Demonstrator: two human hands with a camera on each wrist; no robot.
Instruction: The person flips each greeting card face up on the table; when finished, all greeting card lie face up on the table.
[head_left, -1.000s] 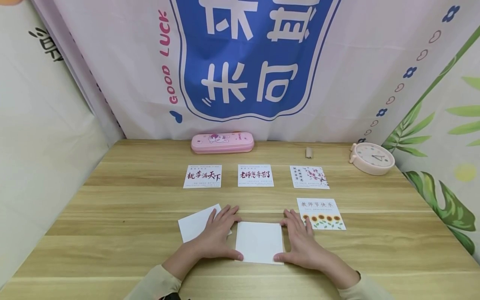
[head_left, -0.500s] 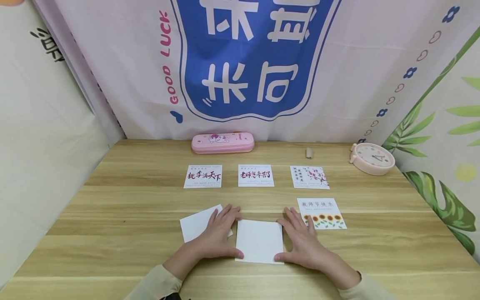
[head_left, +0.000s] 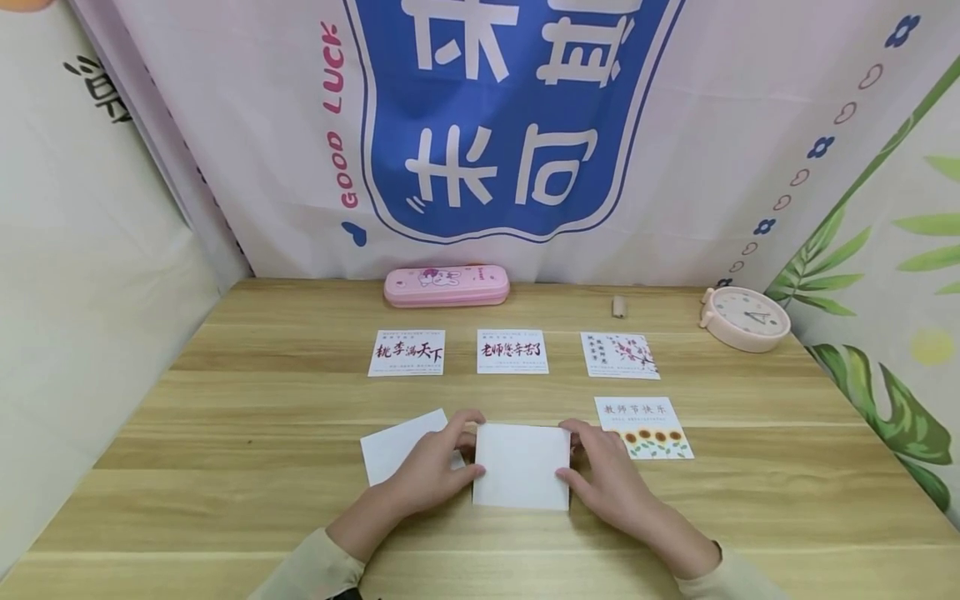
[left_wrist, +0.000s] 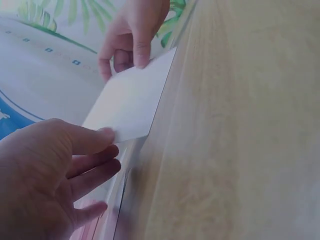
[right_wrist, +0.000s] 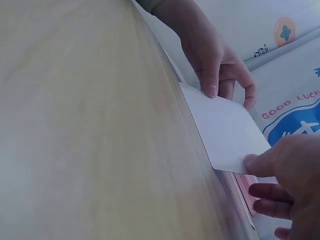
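Note:
A blank white card [head_left: 522, 467] is held at both sides, raised a little off the wooden table and tilted. The left hand [head_left: 433, 468] pinches its left edge, thumb on the face and fingers behind. On the opposite edge, the right hand [head_left: 609, 475] grips it the same way. Both wrist views show the thumbs on the white face of the card [left_wrist: 132, 97]; its other side is hidden. Another blank white card [head_left: 397, 442] lies askew on the table, partly covered by the left hand. Just beyond the right hand lies a sunflower card [head_left: 645, 425], one corner hidden.
Farther back on the table [head_left: 247, 492], a row holds two cards with red lettering, a left one [head_left: 407, 353] and a middle one [head_left: 513, 352], and a blossom card [head_left: 620, 356]. Behind them are a pink pencil case [head_left: 446, 286], a small beige object [head_left: 618, 307] and a pink clock [head_left: 746, 318].
The white card lay flat on the table between both hands; now it is lifted and tilted. The fingers have curled in behind its edges, and the thumbs have moved up its sides.

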